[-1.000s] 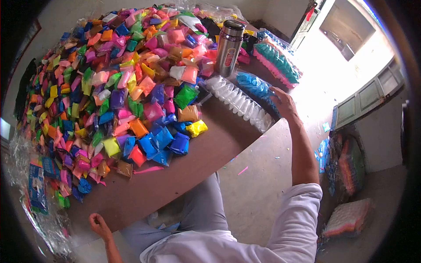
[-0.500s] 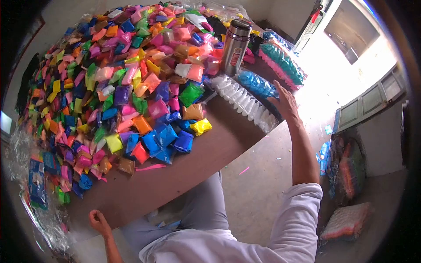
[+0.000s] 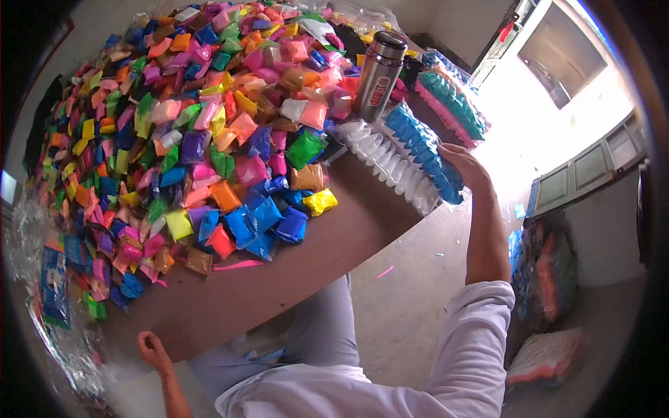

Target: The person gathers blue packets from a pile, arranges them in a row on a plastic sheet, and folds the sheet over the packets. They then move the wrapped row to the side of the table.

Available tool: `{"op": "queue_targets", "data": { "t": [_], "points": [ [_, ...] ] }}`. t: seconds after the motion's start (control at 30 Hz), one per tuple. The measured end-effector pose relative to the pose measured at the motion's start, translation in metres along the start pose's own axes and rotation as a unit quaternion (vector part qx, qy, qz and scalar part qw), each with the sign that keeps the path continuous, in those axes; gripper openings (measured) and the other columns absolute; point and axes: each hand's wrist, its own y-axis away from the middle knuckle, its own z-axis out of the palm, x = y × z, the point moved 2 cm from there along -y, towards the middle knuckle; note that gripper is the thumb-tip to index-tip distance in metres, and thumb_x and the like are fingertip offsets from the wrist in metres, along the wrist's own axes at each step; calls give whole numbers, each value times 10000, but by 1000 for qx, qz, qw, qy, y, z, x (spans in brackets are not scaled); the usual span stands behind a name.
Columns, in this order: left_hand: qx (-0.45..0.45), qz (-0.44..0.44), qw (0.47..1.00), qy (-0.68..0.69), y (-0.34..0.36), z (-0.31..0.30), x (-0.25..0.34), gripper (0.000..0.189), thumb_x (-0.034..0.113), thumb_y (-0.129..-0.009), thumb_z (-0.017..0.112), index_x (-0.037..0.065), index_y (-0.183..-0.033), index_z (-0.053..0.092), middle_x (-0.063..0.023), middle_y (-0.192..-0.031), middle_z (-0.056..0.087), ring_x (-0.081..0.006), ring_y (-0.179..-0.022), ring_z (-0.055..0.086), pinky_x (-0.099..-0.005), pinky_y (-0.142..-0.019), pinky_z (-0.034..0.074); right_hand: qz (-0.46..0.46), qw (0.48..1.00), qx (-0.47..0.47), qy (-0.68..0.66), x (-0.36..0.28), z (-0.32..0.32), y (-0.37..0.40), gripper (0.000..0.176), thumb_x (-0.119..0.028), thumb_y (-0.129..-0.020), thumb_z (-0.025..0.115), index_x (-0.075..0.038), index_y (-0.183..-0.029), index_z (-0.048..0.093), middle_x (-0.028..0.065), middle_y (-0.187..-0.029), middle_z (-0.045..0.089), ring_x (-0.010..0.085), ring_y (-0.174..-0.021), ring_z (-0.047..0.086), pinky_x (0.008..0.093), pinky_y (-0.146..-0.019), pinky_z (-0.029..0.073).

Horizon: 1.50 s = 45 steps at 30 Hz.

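Note:
My right hand [image 3: 465, 166] grips the right side of a long row of blue packets [image 3: 421, 150], tilted up at the table's right end. Right beside it on the tabletop lies a row of clear white packets [image 3: 387, 164]. Over the table's front left edge, my left hand [image 3: 153, 350] is curled with its fingers pressed together, and nothing shows in it. A large heap of small colourful packets [image 3: 209, 139] covers much of the brown table [image 3: 306, 258].
A steel flask [image 3: 378, 76] stands behind the white row. Teal and pink packet rows [image 3: 453, 104] lie at the far right end. Clear plastic wrap [image 3: 63, 362] hangs at the left edge. On the floor at right sits a white and pink bundle [image 3: 547, 355].
The blue row was lying lower beside the white one; it is now lifted and tilted up in my right hand, which has closed on it. My left hand has barely moved.

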Motion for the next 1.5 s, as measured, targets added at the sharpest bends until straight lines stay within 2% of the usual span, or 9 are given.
{"op": "queue_targets", "data": {
  "t": [0.1, 0.2, 0.23, 0.3, 0.37, 0.47, 0.6, 1.13, 1.5],
  "points": [
    [-11, 1, 1000, -6, 1, -3, 6, 160, 156, -891, 536, 7, -946, 552, -45, -846, 572, -149, -734, 530, -286, -659, 453, 61, 996, 4, -60, 18, -3, -16, 408, -298, -932, 592, -62, -1265, 574, 32, -1115, 633, 121, -1044, 560, 292, -869, 463],
    [-8, -11, 1000, -16, 0, -5, 11, 149, 138, -889, 531, 5, -954, 546, -48, -857, 563, -148, -754, 527, -286, -672, 452, -257, 955, -58, 136, 5, -4, -11, 358, -339, -898, 606, -93, -1155, 651, 34, -1038, 658, 114, -947, 593, 281, -834, 474],
    [-9, -10, 1000, -18, 0, -4, 12, 149, 138, -889, 531, 5, -954, 546, -48, -857, 563, -148, -754, 527, -286, -672, 452, -255, 956, -58, 135, -1, -5, -18, 358, -339, -898, 606, -93, -1154, 651, 34, -1038, 658, 114, -947, 593, 281, -834, 474],
    [6, -22, 1000, 9, -1, -1, 13, 112, 117, -881, 528, 15, -926, 542, -40, -855, 547, -140, -765, 515, -283, -670, 442, 65, 978, -9, 196, -2, -17, -43, 303, -357, -892, 607, -112, -1051, 685, 16, -931, 658, 114, -826, 604, 290, -743, 497],
    [-12, -14, 1000, -9, -2, -5, -2, 97, 112, -879, 525, 20, -910, 539, -35, -844, 536, -137, -760, 506, -280, -664, 435, 90, 968, -15, 234, -15, -25, -41, 319, -394, -881, 617, -105, -997, 686, 5, -856, 643, 119, -732, 591, 292, -677, 496],
    [-15, -10, 1000, -16, -1, -2, 7, 79, 107, -874, 519, 29, -882, 531, -27, -821, 515, -134, -744, 490, -275, -651, 421, -51, 970, 142, 193, -26, -33, -36, 458, -450, -877, 624, -61, -1119, 645, 60, -987, 663, 165, -839, 625, 296, -790, 496],
    [4, 9, 999, -33, -2, -3, 14, 72, 101, -865, 516, 30, -867, 528, -27, -794, 505, -134, -721, 483, -276, -646, 417, -151, 968, 60, 190, -34, 12, -5, 641, -489, -877, 614, -90, -1361, 485, 140, -1321, 546, 228, -1206, 523, 342, -990, 410],
    [15, -6, 1000, -17, 0, -3, 19, 106, 113, -873, 530, 13, -900, 553, -31, -824, 544, -139, -729, 504, -287, -654, 433, -161, 918, 68, 357, -23, 54, -27, 630, -548, -951, 373, -161, -1448, 354, 134, -1495, 332, 306, -1361, 347, 376, -1100, 300],
    [9, -6, 999, -33, -1, -5, 16, 144, 137, -854, 560, 10, -920, 564, -54, -830, 570, -169, -743, 548, -303, -666, 457, -222, 866, 128, 428, -43, 64, -32, 787, -591, -837, 565, -142, -1445, 347, 204, -1456, 359, 343, -1335, 377, 435, -1066, 347]
  ]
}}
